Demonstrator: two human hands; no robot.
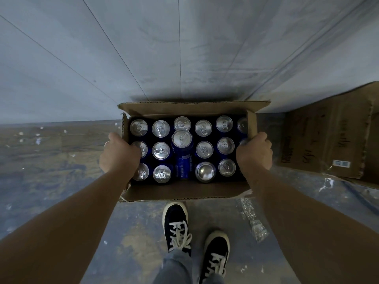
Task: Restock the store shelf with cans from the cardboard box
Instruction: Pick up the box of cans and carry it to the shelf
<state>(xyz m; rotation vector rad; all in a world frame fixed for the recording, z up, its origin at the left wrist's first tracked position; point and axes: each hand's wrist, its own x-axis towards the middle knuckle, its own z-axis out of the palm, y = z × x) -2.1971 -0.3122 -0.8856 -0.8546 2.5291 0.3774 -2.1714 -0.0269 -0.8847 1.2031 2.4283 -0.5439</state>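
Head view, looking down. An open cardboard box [184, 193] is full of blue soda cans [161, 128] standing in rows, lids up. One can lying on its side [183, 154] rests on top of the middle column, and just right of it, in the row nearest the person, one inverted can [205, 171] shows its base. The box is at the foot of a grey panelled wall [180, 48], ahead of the person's dark shoes [176, 226]. Whether it rests on the floor [51, 160] or is lifted clear cannot be told. No store shelf is in view.

Handling: a full load of sealed cans is judged heavy and rigid. The corrugated walls are the weak part and may bow or tear at the rim, so support low on both short ends, or under the base, is the safer hold. The loose top can is likely to roll if the box tilts. A single can is smooth and best taken round its body.

Hands: the left hand [120, 152] grips the left short wall, its fingers curled over the rim among the cans. The right hand [254, 153] grips the right short wall in the same way. Neither holds a can.

Right of the box lies a flattened carton [328, 136]. A scrap of clear plastic wrap [254, 220] lies on the floor on the near side of the box.
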